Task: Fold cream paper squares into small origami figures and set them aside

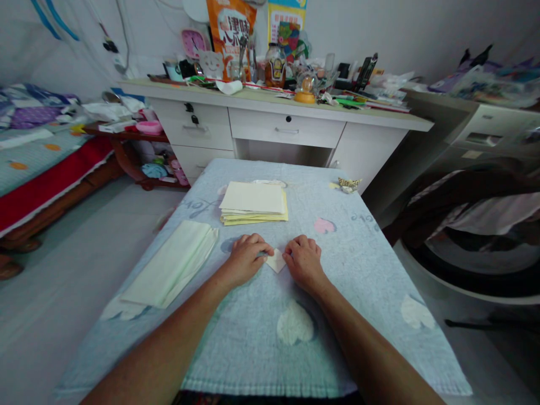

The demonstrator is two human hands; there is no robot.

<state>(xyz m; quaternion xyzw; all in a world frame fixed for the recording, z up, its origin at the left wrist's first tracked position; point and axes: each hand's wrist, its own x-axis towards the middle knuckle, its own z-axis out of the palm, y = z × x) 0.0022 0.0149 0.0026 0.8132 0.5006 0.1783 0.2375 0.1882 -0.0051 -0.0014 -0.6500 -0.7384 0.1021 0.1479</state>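
Observation:
A small folded piece of cream paper [276, 262] lies on the cloth-covered table, one corner pointing toward me. My left hand [248, 257] has its fingers closed at the paper's left edge. At the opposite edge, the curled fingers of my right hand [302, 260] press on the paper. Just beyond my hands rests a stack of cream and yellow paper sheets [253, 198]. Off to the left is a bundle of pale green folded paper [172, 261].
A light blue cloth with heart patterns [354, 292] covers the table. Near its far right corner sits a small patterned folded item [349, 184]. Behind stands a white desk [270, 121] crowded with jars and bags. A washing machine [476, 140] is at right, a bed [46, 152] at left.

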